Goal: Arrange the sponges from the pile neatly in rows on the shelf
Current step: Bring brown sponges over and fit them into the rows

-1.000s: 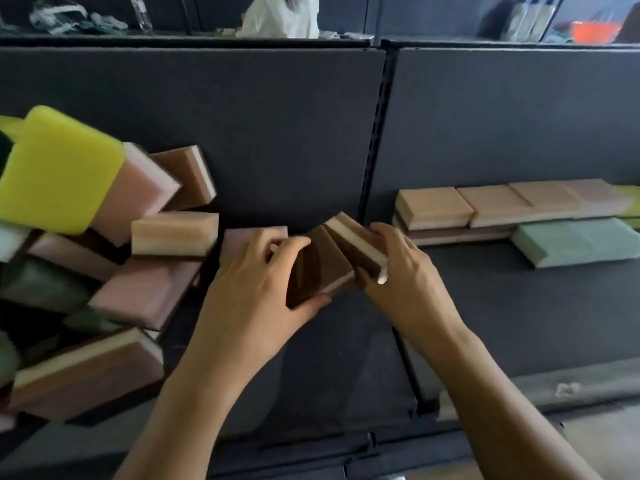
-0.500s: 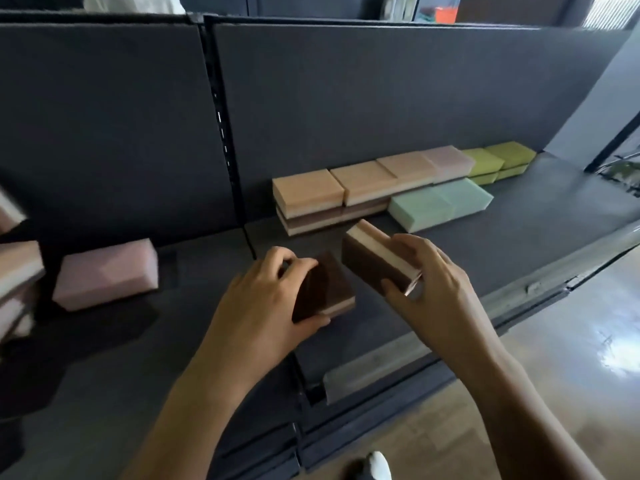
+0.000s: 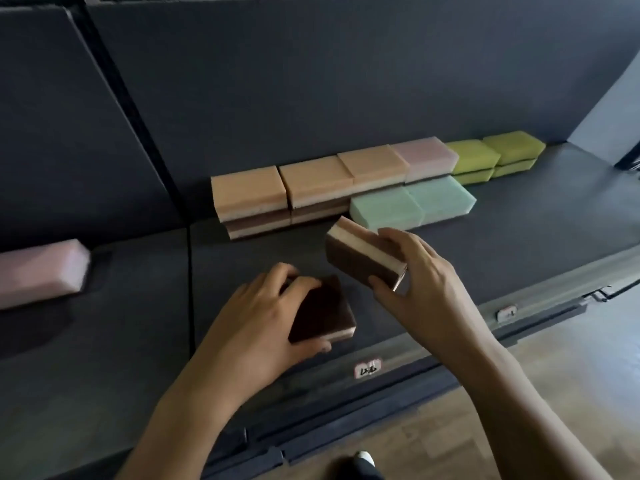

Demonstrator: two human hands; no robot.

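Brown-faced sponge [image 3: 360, 261], layered with cream and pink, hangs tilted above the shelf [image 3: 519, 244], just in front of the mint sponges [image 3: 408, 206]. The right hand [image 3: 426, 285] grasps it, thumb at the near end and fingers curled over the far side. A second brown sponge [image 3: 322, 310] sits low near the shelf's front edge, gripped by the left hand [image 3: 252, 323]; contact with the shelf cannot be confirmed.

Behind the mint pair, a back row runs along the rear panel: orange sponges [image 3: 247, 188] stacked on brown ones, then a pink one, then yellow-green stacks [image 3: 474, 157]. A lone pink sponge [image 3: 41, 268] lies in the left bay.

The step in hand is judged to be placement into the front row. Recommended procedure:
1. Rotate the tilted sponge flat.
2. Butt it against the left end of the mint pair, front edges flush.
3. Grip lightly; foam likely springs back and shifts neighbours.
4. Release only once seated, then repeat with the other sponge
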